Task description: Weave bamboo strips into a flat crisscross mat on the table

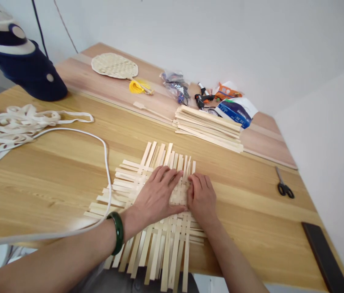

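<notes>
A loosely woven piece of pale, flat bamboo strips (178, 193) lies in front of me, with long ends sticking out on all sides; some hang past the near table edge. My left hand (157, 196) lies on the weave, fingers stretched out and thumb spread to the right, pressing on it. A dark green bangle (118, 232) circles that wrist. At the weave's right edge, my right hand (201, 198) has its fingers curled in, closed at the outermost strips; its fingertips are partly hidden. The two hands are close together.
Behind the weave is a stack of strips (208, 128). A woven fan (114, 66), glue gun (204, 99) and blue box (234, 112) sit farther back. Scissors (284, 188) lie right. A white cable (106, 158) crosses the left strip ends, near bundled cloth tape (22, 122).
</notes>
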### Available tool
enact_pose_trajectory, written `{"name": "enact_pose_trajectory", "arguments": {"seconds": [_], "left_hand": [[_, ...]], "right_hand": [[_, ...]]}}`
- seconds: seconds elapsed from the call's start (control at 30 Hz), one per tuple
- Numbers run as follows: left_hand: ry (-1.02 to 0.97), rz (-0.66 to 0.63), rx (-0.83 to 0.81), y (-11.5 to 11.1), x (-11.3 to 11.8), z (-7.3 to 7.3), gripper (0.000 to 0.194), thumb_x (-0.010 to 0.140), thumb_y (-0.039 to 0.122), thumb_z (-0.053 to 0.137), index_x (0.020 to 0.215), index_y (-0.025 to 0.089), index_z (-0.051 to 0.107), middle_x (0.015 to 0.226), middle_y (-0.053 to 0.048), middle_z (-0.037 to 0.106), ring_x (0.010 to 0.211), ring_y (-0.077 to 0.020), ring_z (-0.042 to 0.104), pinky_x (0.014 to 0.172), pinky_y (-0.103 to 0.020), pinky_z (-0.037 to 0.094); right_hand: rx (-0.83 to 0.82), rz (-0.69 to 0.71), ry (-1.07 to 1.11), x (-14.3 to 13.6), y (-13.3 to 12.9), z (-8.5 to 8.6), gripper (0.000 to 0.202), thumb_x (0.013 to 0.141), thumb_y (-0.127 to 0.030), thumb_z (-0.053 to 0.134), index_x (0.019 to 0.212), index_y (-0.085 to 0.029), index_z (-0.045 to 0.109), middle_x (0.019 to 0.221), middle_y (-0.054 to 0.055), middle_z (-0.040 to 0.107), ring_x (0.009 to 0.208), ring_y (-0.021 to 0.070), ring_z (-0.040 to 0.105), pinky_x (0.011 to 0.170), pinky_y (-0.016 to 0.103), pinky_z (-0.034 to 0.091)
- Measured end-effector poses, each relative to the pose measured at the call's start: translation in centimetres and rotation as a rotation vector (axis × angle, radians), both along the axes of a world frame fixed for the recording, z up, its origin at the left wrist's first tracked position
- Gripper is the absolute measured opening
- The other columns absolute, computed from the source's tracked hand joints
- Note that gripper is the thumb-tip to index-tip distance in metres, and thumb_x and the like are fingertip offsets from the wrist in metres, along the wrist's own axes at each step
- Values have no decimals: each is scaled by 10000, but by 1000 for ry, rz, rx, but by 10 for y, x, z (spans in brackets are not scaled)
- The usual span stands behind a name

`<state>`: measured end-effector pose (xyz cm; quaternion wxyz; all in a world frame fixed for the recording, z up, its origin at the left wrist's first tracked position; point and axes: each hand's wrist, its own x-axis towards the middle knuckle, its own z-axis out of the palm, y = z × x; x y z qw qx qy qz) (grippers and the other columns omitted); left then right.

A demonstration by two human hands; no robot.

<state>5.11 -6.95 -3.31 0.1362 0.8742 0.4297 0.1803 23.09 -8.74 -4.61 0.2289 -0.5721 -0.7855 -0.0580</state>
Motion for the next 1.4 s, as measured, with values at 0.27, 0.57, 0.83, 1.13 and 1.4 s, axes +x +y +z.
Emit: {"name": "enact_pose_trajectory", "arguments": {"seconds": [0.27, 0.57, 0.83, 1.13, 1.4], "left_hand": [[32, -19, 33, -1, -1, 3, 896, 740, 703, 660, 1413, 149, 452, 1254, -113, 564, 1230, -330, 435, 1144, -490, 287], [-110, -36, 60, -4, -10, 5, 745, 835, 501, 674, 1418, 112, 421, 1293, -175, 546, 1228, -327, 483, 1085, -491, 414], [31, 109, 211, -15, -77, -11, 597, 924, 436, 533, 1409, 100, 440, 1514, -210, 407, 1446, -383, 308, 1168, -579, 299], [130, 195, 171, -14, -84, -16, 611, 957, 510, 426, 1410, 104, 473, 1521, -174, 430, 1431, -338, 366, 1186, -514, 292], [149, 201, 143, -16, -83, -9, 607, 956, 483, 440, 1413, 86, 481, 1523, -179, 425, 1430, -338, 367, 1193, -496, 279]], "right_hand": [[-22, 6, 22, 1, 0, -3, 332, 796, -34, 414, 1054, -161, 581, 998, 124, 623, 975, 260, 529, 872, 405, 495], [87, 2, 17, -1, -4, -1, 218, 881, -59, 428, 977, -177, 584, 924, 91, 630, 907, 233, 538, 817, 353, 490], [79, 24, 36, 2, 5, -1, 202, 872, -77, 453, 956, -205, 585, 935, 76, 634, 916, 231, 551, 779, 348, 487], [125, 30, 59, 2, 20, -5, 209, 859, -70, 460, 955, -196, 596, 934, 72, 631, 922, 231, 531, 811, 344, 469], [110, 3, 86, 2, 19, -8, 220, 845, -66, 461, 932, -203, 609, 921, 70, 629, 921, 231, 531, 808, 346, 465]]}}
